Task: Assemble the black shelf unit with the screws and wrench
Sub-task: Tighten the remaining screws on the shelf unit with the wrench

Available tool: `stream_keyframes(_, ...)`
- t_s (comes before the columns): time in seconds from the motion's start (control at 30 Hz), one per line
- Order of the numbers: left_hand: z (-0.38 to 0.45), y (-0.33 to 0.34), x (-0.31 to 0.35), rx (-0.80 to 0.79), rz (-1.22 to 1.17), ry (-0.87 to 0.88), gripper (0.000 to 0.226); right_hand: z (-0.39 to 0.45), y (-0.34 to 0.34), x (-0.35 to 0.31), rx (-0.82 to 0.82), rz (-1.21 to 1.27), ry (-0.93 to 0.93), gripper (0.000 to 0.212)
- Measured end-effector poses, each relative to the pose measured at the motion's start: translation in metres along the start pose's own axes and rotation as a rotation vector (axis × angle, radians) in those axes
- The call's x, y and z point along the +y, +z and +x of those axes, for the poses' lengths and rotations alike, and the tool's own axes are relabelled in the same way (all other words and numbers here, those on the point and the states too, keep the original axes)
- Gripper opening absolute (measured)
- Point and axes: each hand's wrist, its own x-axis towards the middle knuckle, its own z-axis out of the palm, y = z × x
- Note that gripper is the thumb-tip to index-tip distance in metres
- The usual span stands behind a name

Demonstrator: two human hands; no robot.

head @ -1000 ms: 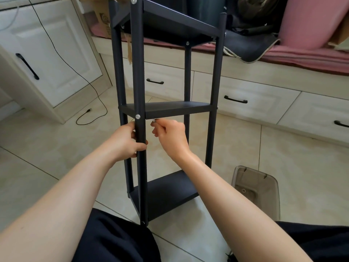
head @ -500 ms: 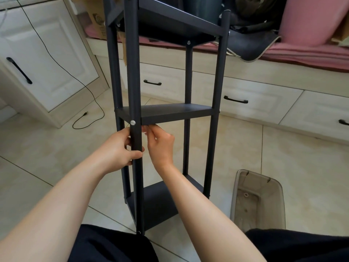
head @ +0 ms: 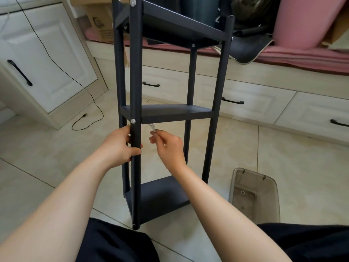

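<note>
We see the black shelf unit (head: 166,114) standing upright on the tiled floor (head: 283,167) directly before the seated person, with three shelves fixed between four posts: a top shelf, a middle shelf and a bottom shelf. The left hand (head: 120,143) wraps its grip around the nearest post (head: 136,72), just below the middle shelf and beneath the silver screw (head: 133,121) that shows at that joint. The right hand (head: 168,144) is apart from the post, to its right and under the front edge of the middle shelf; its grip pinches a small silver wrench (head: 152,128) between fingertips and thumb, the tool's tip pointing up toward the shelf's underside. We cannot tell whether the wrench touches the shelf. A second silver screw (head: 133,1) is visible at the top of the same post. To the right of the unit, a translucent plastic bin (head: 254,195) sits on the floor, holding a small ring-shaped part. Behind stand white drawers (head: 255,99) with black handles, and a black cable (head: 90,103) trails across the floor at left.
</note>
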Motion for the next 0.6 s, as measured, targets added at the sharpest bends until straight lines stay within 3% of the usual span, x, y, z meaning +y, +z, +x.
stream_keyframes(0.13,-0.005,0.001,0.002,-0.017,-0.014,-0.015,0.048,-0.002,-0.046,-0.007,-0.213,-0.154,0.101,0.024)
stream_keyframes(0.33,-0.014,0.002,0.004,-0.012,0.009,-0.026,0.054,0.025,-0.146,-0.048,-0.142,-0.358,0.079,0.02)
stream_keyframes(0.47,-0.017,0.0,0.003,0.002,0.035,-0.034,0.054,0.042,-0.203,-0.063,-0.222,-0.558,0.257,0.017)
stream_keyframes(0.6,-0.015,-0.004,-0.003,0.025,0.048,-0.052,0.044,0.045,-0.225,-0.061,-0.203,-0.449,0.408,0.015)
